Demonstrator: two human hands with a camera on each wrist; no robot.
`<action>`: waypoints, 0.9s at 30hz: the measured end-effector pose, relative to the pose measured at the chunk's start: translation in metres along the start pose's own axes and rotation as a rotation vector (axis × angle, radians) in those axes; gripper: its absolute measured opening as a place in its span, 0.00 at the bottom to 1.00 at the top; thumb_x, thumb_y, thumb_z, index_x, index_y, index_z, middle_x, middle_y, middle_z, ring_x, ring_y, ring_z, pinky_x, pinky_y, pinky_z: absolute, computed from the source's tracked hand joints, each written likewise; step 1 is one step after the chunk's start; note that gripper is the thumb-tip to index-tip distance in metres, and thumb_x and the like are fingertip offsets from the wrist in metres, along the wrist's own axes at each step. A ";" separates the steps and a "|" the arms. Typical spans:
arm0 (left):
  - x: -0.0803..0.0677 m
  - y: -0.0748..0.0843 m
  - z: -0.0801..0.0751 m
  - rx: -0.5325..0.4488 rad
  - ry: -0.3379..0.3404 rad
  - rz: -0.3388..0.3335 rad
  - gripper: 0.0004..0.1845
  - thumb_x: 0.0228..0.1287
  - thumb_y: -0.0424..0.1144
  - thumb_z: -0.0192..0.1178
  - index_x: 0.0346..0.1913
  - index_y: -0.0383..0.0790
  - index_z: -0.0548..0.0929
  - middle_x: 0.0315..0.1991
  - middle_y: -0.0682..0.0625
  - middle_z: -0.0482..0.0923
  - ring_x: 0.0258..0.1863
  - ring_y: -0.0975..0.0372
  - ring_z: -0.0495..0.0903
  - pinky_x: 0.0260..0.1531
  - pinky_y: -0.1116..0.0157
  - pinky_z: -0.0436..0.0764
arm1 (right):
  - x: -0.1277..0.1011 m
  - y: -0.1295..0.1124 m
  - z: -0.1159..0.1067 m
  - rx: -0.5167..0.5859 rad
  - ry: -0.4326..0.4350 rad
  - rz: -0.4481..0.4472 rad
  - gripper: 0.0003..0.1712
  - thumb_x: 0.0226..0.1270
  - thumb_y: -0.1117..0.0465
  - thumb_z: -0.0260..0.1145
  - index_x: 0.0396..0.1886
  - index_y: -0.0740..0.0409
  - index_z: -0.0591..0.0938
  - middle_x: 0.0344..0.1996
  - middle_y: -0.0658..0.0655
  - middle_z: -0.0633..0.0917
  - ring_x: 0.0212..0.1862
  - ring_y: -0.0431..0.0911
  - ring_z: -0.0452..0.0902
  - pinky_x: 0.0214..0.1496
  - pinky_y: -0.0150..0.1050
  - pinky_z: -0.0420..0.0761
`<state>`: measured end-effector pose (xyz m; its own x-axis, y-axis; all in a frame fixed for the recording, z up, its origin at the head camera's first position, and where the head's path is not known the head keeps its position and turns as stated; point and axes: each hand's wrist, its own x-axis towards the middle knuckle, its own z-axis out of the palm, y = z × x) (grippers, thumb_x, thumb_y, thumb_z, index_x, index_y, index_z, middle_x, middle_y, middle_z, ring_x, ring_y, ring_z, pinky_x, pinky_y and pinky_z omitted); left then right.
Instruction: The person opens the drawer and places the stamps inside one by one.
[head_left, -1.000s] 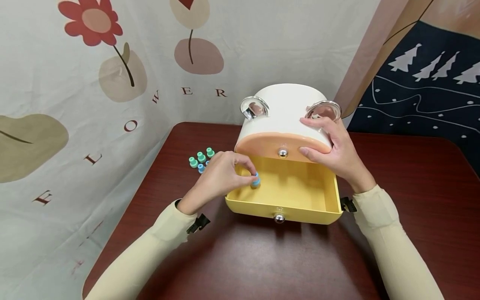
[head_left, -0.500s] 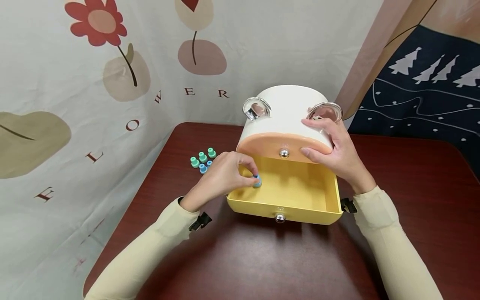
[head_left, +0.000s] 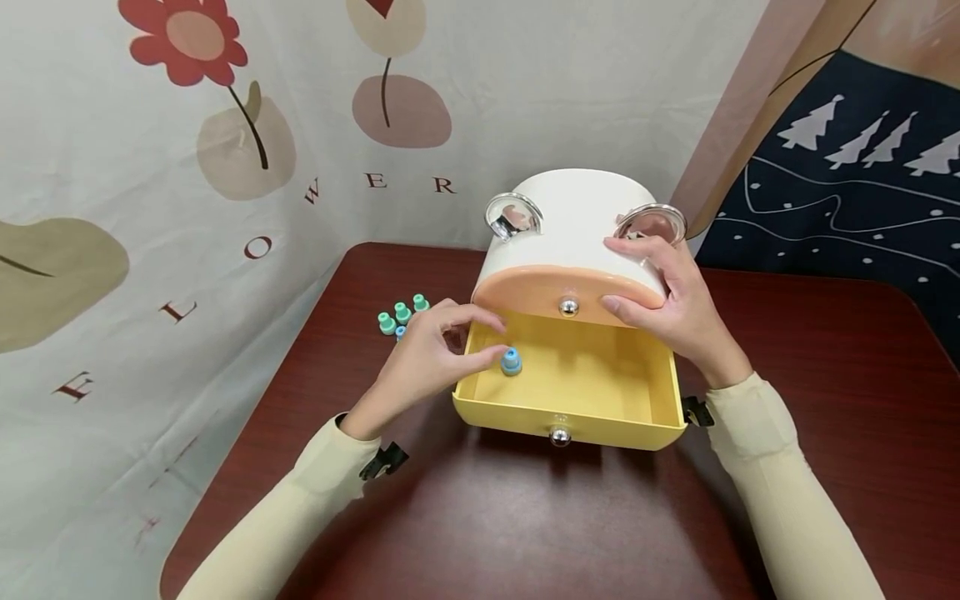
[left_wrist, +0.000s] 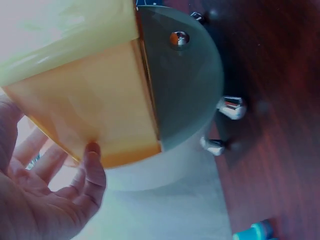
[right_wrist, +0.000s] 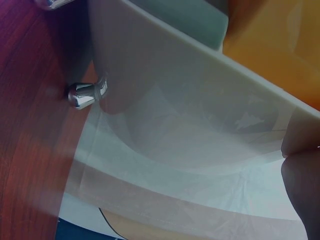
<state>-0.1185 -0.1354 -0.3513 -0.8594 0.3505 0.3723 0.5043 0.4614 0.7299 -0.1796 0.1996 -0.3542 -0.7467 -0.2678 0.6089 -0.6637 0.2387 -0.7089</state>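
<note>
A small white drawer cabinet (head_left: 577, 217) with silver ring-like ears stands on the table. Its yellow lower drawer (head_left: 592, 392) is pulled out, below an orange upper front with a silver knob. One blue peg-shaped piece (head_left: 512, 362) stands upright inside, near the drawer's left side. Just beside it is my left hand (head_left: 435, 354), thumb and forefinger spread apart and holding nothing. In the left wrist view, its fingers lie at the yellow drawer's (left_wrist: 85, 105) side edge. My right hand (head_left: 671, 304) grips the cabinet's right side, thumb on the orange front and fingers on the white top.
Several green pegs (head_left: 402, 312) and a partly hidden blue peg (head_left: 401, 332) stand on the dark red table (head_left: 465, 517), left of the cabinet. Short silver feet (right_wrist: 82, 95) show under the cabinet. A printed cloth (head_left: 300, 100) hangs behind.
My left thumb and forefinger have let go of the blue peg, leaving it standing in the drawer, and the hand has drawn back slightly left. My right hand stays on the cabinet.
</note>
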 end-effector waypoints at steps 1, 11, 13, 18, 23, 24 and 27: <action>-0.002 -0.002 0.000 -0.026 0.015 0.010 0.14 0.61 0.36 0.82 0.49 0.43 0.94 0.45 0.50 0.90 0.36 0.57 0.77 0.35 0.59 0.78 | 0.000 0.000 0.000 -0.001 0.000 0.006 0.38 0.53 0.70 0.82 0.67 0.56 0.86 0.64 0.48 0.79 0.65 0.46 0.67 0.59 0.37 0.72; -0.025 -0.020 -0.008 -0.238 0.114 0.104 0.18 0.66 0.28 0.76 0.57 0.42 0.89 0.57 0.51 0.85 0.47 0.51 0.79 0.42 0.57 0.80 | 0.000 0.000 0.002 -0.006 -0.017 0.035 0.39 0.54 0.71 0.81 0.69 0.54 0.85 0.63 0.51 0.78 0.63 0.46 0.66 0.56 0.39 0.71; -0.029 -0.023 -0.010 -0.241 0.114 0.111 0.20 0.66 0.28 0.75 0.60 0.40 0.88 0.58 0.49 0.84 0.50 0.51 0.79 0.43 0.56 0.79 | -0.001 0.000 0.002 -0.006 -0.014 0.032 0.39 0.54 0.71 0.81 0.69 0.54 0.85 0.62 0.50 0.78 0.63 0.46 0.66 0.56 0.39 0.70; -0.037 -0.031 -0.015 -0.209 0.149 0.089 0.22 0.67 0.28 0.70 0.63 0.39 0.85 0.55 0.48 0.82 0.50 0.53 0.77 0.44 0.59 0.77 | -0.002 -0.002 0.001 -0.010 -0.009 0.035 0.38 0.55 0.71 0.81 0.69 0.54 0.86 0.62 0.48 0.79 0.63 0.46 0.66 0.56 0.40 0.70; -0.040 -0.040 -0.021 -0.109 0.221 0.042 0.21 0.67 0.28 0.69 0.61 0.42 0.86 0.47 0.51 0.79 0.43 0.55 0.74 0.36 0.63 0.72 | -0.002 -0.002 0.001 -0.012 -0.012 0.045 0.39 0.55 0.71 0.81 0.69 0.54 0.85 0.63 0.50 0.78 0.64 0.46 0.65 0.56 0.39 0.70; -0.041 -0.041 -0.022 -0.080 0.232 0.025 0.21 0.66 0.28 0.70 0.61 0.43 0.86 0.47 0.51 0.78 0.42 0.55 0.73 0.34 0.63 0.71 | -0.002 -0.002 0.001 -0.010 -0.013 0.046 0.39 0.55 0.71 0.81 0.69 0.54 0.85 0.63 0.50 0.78 0.64 0.46 0.65 0.56 0.39 0.70; -0.043 -0.044 -0.023 0.012 0.242 -0.041 0.22 0.65 0.29 0.74 0.61 0.43 0.86 0.46 0.52 0.77 0.40 0.57 0.72 0.30 0.65 0.70 | -0.002 -0.003 0.000 -0.007 -0.012 0.042 0.39 0.55 0.71 0.81 0.69 0.54 0.85 0.62 0.49 0.78 0.64 0.47 0.65 0.56 0.40 0.70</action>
<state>-0.1053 -0.1896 -0.3868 -0.8734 0.1262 0.4704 0.4686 0.4813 0.7408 -0.1761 0.1992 -0.3537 -0.7732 -0.2686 0.5745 -0.6323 0.2569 -0.7309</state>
